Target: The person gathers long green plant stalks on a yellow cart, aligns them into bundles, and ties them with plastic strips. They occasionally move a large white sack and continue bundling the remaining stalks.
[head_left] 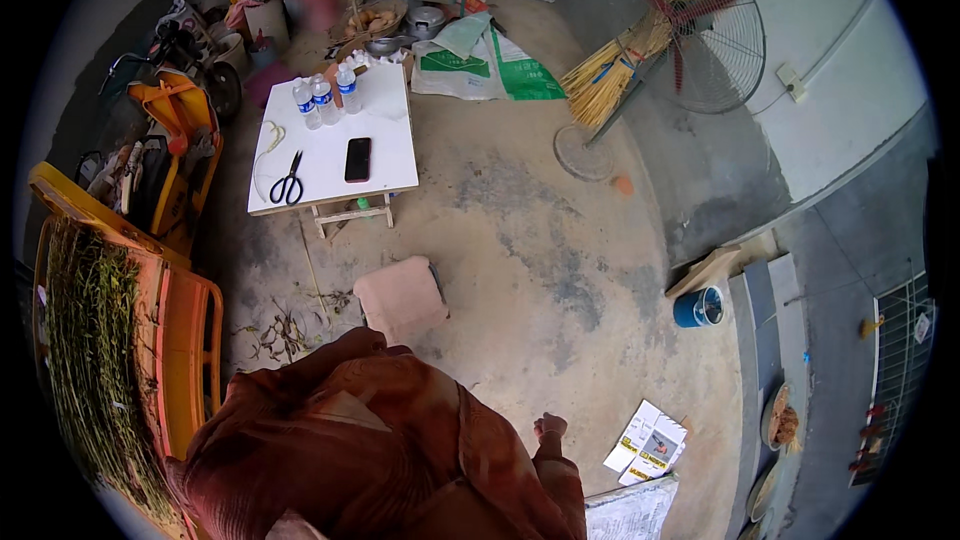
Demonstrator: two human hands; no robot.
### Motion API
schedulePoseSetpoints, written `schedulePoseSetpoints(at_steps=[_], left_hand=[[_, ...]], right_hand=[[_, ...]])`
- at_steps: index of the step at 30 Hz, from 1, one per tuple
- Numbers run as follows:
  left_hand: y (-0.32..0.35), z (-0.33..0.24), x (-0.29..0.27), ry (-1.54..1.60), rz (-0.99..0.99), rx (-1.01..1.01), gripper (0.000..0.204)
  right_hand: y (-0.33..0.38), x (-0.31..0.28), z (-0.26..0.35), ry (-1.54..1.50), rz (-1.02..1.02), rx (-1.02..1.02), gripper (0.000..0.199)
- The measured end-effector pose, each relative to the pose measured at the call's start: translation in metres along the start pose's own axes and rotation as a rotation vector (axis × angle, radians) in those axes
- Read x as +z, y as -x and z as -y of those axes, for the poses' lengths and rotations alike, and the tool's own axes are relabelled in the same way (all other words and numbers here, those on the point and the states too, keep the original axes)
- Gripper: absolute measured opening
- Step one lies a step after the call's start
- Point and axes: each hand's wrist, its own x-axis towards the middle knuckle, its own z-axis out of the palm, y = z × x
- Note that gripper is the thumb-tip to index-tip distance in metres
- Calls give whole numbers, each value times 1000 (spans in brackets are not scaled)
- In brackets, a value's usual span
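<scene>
My right hand shows just past the rust-coloured sleeve at the lower middle, fingers curled in, with nothing visible in it. It hangs over bare concrete floor, nearest to some printed paper sheets. My left hand is hidden under the rust-coloured cloth that fills the lower part of the picture. A pink square cushion lies on the floor just ahead of me.
A low white table carries three water bottles, black scissors and a dark phone. Orange crates with green stalks stand left. A standing fan, a broom, a blue tin and a seated person are farther off.
</scene>
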Motion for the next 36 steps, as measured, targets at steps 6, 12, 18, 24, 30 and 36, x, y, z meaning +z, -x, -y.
schedulePoseSetpoints(at_steps=[6, 12, 18, 24, 30, 36], left_hand=[[-72, 19, -16, -265, 62, -311, 29], [-238, 49, -9, 112, -228, -37, 15], [-329, 1, -98, 229, -187, -224, 16], [-408, 19, -158, 189, -232, -495, 18], [-450, 29, -196, 323, -262, -787, 21], [-455, -10, -230, 568, -373, -1111, 24]], right_hand=[[-58, 91, 113, 40, 267, -44, 25], [-79, 205, 214, 1172, 521, -612, 23], [-99, 306, 357, 795, 544, -353, 20], [-157, 376, 475, 939, 536, -310, 17], [-247, 447, 622, 1411, 586, -450, 15], [-303, 639, 810, 1312, 721, -440, 12]])
